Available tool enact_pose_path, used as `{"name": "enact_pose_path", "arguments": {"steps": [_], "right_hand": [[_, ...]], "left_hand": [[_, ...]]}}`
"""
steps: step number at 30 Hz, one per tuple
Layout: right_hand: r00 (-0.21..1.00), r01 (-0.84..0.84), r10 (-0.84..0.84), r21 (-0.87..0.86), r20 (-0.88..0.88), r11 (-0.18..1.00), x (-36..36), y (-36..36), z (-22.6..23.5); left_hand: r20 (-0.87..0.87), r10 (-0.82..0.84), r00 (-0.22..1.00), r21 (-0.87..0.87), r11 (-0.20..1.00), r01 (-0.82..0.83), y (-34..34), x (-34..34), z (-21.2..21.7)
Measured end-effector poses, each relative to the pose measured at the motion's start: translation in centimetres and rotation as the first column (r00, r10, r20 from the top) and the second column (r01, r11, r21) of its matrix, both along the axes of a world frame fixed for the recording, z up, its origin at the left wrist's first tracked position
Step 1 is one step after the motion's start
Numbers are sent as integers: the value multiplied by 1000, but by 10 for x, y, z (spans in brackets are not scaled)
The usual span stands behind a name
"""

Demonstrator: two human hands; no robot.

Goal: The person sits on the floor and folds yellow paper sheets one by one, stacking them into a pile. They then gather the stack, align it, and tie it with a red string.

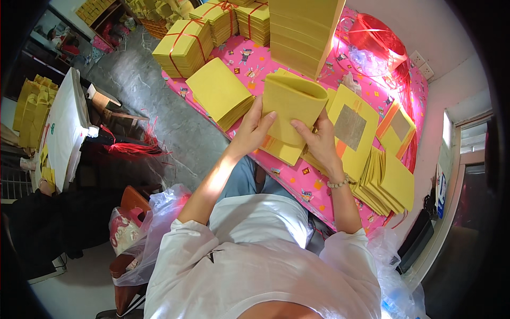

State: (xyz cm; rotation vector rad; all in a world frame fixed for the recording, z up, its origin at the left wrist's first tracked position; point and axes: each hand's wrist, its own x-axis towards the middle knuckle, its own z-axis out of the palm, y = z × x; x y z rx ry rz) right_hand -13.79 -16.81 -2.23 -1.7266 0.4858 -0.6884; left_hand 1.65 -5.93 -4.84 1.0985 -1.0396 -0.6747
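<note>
Both hands hold a folded sheet of yellow paper in front of me, its upper edge bowed into a loop. My left hand grips its left side, thumb on the near face. My right hand, with a beaded bracelet on the wrist, pinches the right side likewise. Just below the fold lie more yellow sheets with an orange band. Left of my left hand sits a stack of folded yellow paper. To the right is yellow paper with a grey-brown rectangle, near a fanned pile of yellow sheets.
A pink patterned cloth covers the table. Bundles tied with red ribbon and a tall yellow stack stand at the back. Red plastic ribbon is coiled back right. A white table and plastic bag are at left.
</note>
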Motion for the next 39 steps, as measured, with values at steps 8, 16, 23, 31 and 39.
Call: {"name": "enact_pose_path", "arguments": {"steps": [8,16,23,31,39], "right_hand": [[987,-5,-38,265,156,964,-5,1,0],[990,59,-96,318,101,946,-5,1,3],[982,137,-165,248,97,959,-3,12,5],[971,96,-153,285,185,954,-15,25,7],[956,114,-181,275,233,955,-20,31,6]], "left_hand": [[-193,-119,974,124,982,144,0,-10,32],[-381,-74,921,281,940,192,-5,-11,37],[-305,-60,950,127,987,103,-8,-24,33],[-123,66,990,50,997,-61,2,-37,30],[-27,79,996,23,997,-79,9,-40,33]]}}
